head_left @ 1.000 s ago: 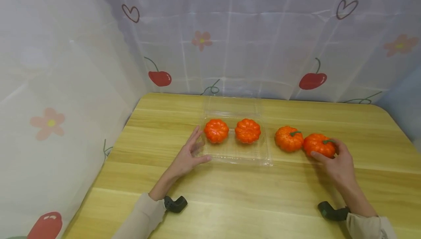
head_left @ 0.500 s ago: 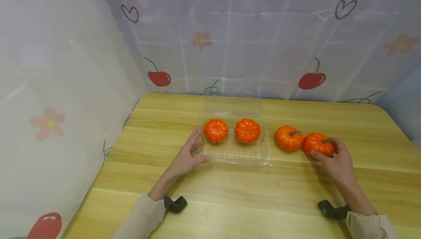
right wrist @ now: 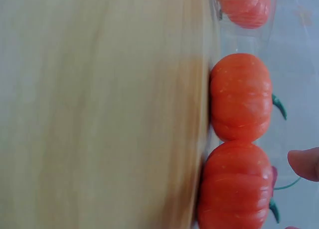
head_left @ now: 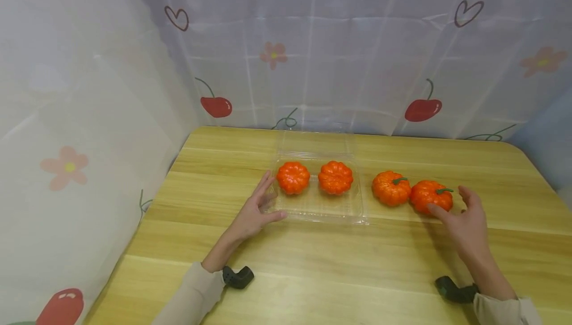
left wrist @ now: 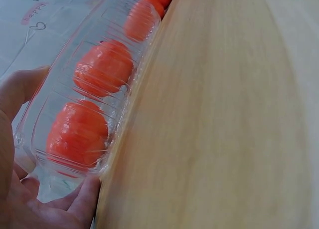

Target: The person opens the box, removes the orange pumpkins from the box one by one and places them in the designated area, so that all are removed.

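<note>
A clear plastic clamshell container (head_left: 321,208) lies on the table with its lid raised at the back. Inside sit two orange toy pumpkins, one on the left (head_left: 293,178) and one on the right (head_left: 335,178), no stems showing. My left hand (head_left: 254,215) rests against the container's left front corner, thumb along the front and fingers extended beside the left wall. Right of the container stand two stemmed pumpkins side by side, an inner one (head_left: 391,188) and an outer one (head_left: 431,197). My right hand (head_left: 466,223) is spread at the outer pumpkin's right, fingers off it.
The wooden table (head_left: 348,270) ends at a patterned cloth backdrop (head_left: 339,66) behind, with another cloth wall (head_left: 89,116) on the left. A dark curved device sits at each wrist, left (head_left: 238,277) and right (head_left: 456,290).
My right hand has loosened from the outer pumpkin and drawn slightly right, its fingers spreading. The left hand, container and pumpkins stay where they were.
</note>
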Demonstrator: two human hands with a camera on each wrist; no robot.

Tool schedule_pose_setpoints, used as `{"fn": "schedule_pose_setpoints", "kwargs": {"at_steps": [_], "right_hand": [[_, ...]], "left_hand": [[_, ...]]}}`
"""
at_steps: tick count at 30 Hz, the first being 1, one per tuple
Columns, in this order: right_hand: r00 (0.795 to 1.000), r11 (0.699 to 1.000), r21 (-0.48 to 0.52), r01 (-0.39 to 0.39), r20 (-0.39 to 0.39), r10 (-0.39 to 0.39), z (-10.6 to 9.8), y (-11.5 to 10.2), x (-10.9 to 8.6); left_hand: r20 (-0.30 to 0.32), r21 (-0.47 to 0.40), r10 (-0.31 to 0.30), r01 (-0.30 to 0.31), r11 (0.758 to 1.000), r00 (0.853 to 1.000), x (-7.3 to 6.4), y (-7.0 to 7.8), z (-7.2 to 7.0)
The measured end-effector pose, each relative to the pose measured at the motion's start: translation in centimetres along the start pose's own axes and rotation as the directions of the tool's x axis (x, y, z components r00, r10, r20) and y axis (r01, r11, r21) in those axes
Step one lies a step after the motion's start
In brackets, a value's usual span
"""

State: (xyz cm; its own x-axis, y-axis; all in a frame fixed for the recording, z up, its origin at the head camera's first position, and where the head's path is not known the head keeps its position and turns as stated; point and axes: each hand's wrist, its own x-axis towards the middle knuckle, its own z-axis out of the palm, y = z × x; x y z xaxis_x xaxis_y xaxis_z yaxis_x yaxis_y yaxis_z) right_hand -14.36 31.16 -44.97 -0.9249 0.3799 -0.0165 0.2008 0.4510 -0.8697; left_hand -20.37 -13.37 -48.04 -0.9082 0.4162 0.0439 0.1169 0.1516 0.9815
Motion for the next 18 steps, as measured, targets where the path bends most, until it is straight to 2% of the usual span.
{"fn": "schedule_pose_setpoints", "kwargs": {"at_steps": [5,10,14,16,18], "right_hand": [[0.999,0.999,0.019,0.034,-0.04,-0.033,0.0,-1.2,-1.1],[0.993,0.994,0.011,0.112,-0.046,-0.111,0.6,-3.1,-2.3],[0.987,0.977,0.144,0.158,0.02,-0.162,1.6,-4.6,-3.2],[0.98,0.949,0.268,0.164,0.063,-0.188,2.3,-5.4,-3.7],[0.968,0.924,0.339,0.179,0.105,-0.226,3.1,-6.2,-4.1]], "left_hand": [[-0.011,0.019,0.012,-0.012,1.0,1.0,-0.1,-0.1,0.0],[-0.01,0.017,0.01,-0.01,1.0,1.0,-0.1,-0.1,0.0],[-0.003,0.016,0.004,-0.004,1.0,1.0,0.0,-0.2,-0.1],[0.001,0.015,-0.001,0.001,1.0,1.0,0.0,-0.1,-0.1],[0.005,0.01,-0.007,0.007,1.0,1.0,0.0,0.0,-0.1]]}}
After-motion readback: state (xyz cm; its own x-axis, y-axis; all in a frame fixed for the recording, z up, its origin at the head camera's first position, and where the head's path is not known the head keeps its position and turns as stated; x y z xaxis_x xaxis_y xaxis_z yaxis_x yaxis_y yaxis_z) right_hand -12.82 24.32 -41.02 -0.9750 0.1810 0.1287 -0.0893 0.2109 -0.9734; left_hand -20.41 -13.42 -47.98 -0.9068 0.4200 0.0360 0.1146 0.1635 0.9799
